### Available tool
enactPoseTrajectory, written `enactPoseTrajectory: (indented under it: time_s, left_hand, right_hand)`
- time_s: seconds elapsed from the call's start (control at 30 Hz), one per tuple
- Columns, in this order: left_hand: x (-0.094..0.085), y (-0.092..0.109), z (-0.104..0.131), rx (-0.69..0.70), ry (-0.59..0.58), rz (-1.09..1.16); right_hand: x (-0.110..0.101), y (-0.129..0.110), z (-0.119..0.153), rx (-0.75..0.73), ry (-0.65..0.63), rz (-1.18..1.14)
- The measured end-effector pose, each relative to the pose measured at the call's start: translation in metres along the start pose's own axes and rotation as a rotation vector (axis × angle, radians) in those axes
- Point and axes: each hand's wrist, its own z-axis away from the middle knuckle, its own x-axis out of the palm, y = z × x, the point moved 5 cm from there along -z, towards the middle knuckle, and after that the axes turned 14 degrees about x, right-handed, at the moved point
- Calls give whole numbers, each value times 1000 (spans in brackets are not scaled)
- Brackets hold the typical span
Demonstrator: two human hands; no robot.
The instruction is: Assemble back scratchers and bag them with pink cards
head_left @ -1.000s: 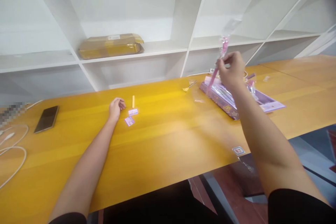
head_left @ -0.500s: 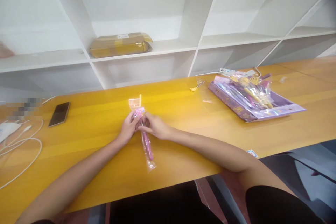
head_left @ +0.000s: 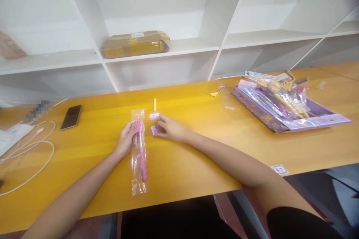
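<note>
My left hand is closed on the top end of a pink back scratcher with a small hand-shaped head. The scratcher lies in a clear plastic bag that stretches toward the table's front edge. To the right, my right hand pinches a small purple card, partly hidden by the fingers. Just beyond it lies another small purple piece, close to the right fingertips. A short yellow stick is on the table behind that piece.
A purple display box of bagged scratchers stands at the right. A yellow-headed scratcher lies left of it. On the left are a phone and white cables. A taped parcel sits on the shelf behind.
My hands have moved apart. The left has drawn the bagged back scratcher leftward; the right has let go of the bag and now pinches a purple card. The view has shifted slightly.
</note>
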Motion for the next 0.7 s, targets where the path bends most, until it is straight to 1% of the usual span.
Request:
enactPoseTrajectory:
  time_s: [0.1,0.2,0.27,0.4,0.47,0.5,0.57,0.63,0.67,0.7]
  left_hand:
    - [4,-3,4,-46,-47,-20]
    - [8,-3,10,-83,-141,-43]
    - [11,-2,13,-87,-174,-55]
    - [14,0,14,-65,-152,-3]
    - [16,0,13,-95,-147,34]
    - [17,0,13,-116,-145,44]
    - [20,0,10,-167,-147,45]
    - [25,-1,7,-218,-156,42]
    - [28,-2,5,-239,-159,40]
    - [33,-4,4,-256,-160,37]
  right_hand:
    - [-4,3,4,-47,-20,-125]
    - [-5,8,4,0,-45,-194]
    - [-6,10,2,28,-63,-218]
    - [-4,20,-4,83,-144,-264]
    - [-3,25,-6,91,-169,-368]
    - [-3,27,-6,97,-173,-465]
    - [-2,29,-4,145,-138,-703]
    - [-4,29,2,218,-39,-884]
    - [-6,28,7,234,33,-913]
    - [-10,24,13,221,108,-889]
